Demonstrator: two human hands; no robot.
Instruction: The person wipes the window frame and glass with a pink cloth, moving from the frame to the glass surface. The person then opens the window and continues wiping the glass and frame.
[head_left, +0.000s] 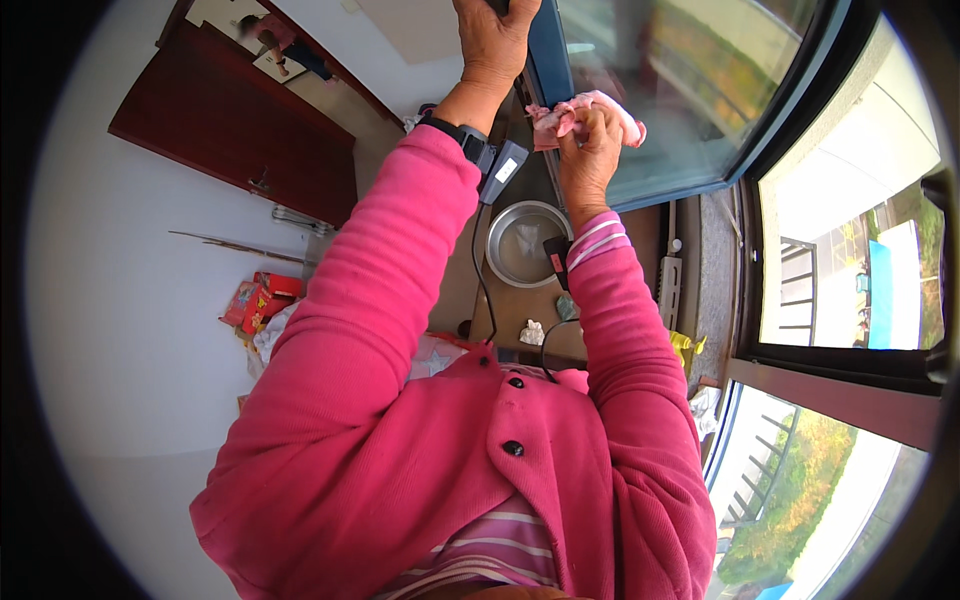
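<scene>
At the top edge of the view, my left hand (491, 45) is at the blue-framed window sash (551, 56), thumb and fingers around its edge. The fingertips are cut off by the picture's rim. A crumpled pink cloth (621, 124) is bunched in my right hand (591, 161), at the lower part of the sash where the frame meets the glass pane (675, 112). The sash stands swung inward. Below my hands, a round metal basin (492, 247) holds water and a pale, unclear shape.
The basin stands on a brown table (506, 307) with a crumpled white tissue (532, 332) and a greenish lump (566, 307). Cables run from devices on both wrists. A yellow pump bottle (684, 345) is near the stone sill (712, 277). Beyond a dark red door (240, 127) is another person (281, 37).
</scene>
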